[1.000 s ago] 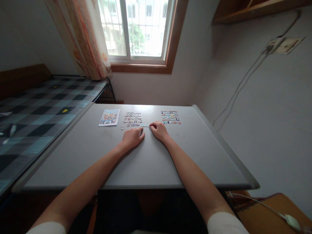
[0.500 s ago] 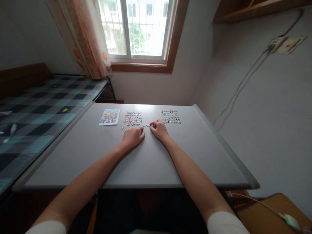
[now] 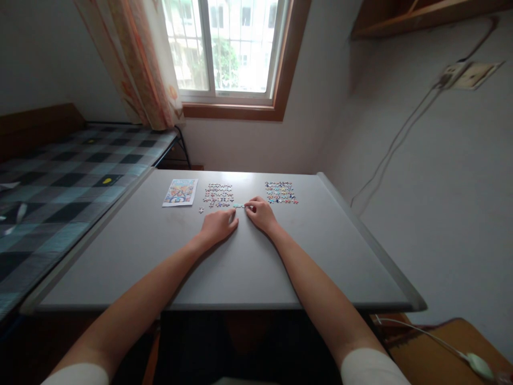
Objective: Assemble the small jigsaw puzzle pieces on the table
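Daylight is glaring white through the far window, laying a soft sheen across the table, while the space underneath is lying in deep shadow.

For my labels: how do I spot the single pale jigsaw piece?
On the rectangular grey table, find the colourfully printed sheet, far left. Just right of its near edge lies the small, pale jigsaw piece. It sits alone, while the multicoloured jigsaw pieces beyond it lie in rows.
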